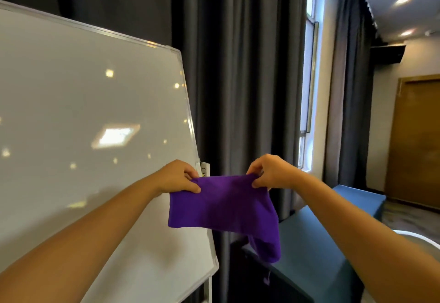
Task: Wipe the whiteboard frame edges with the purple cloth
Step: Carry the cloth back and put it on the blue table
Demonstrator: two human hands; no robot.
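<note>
Both hands pinch the purple cloth [222, 204] by its top corners, left hand [178, 177] and right hand [271, 171] stretching it so it hangs below them. Just behind the left grip runs the right frame edge [189, 114] of the whiteboard [95, 112]. This looks like readying the cloth; next, it likely needs bunching into one hand and pressing onto that edge.

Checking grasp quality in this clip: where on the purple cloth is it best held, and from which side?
Along its top edge, at the two upper corners, coming from above and the near side. The soft purple cloth hangs limp, its lower right corner drooping, so only a pinched top edge keeps it spread. The left hand and right hand pinch there now, beside the whiteboard's silver metal frame.
</note>
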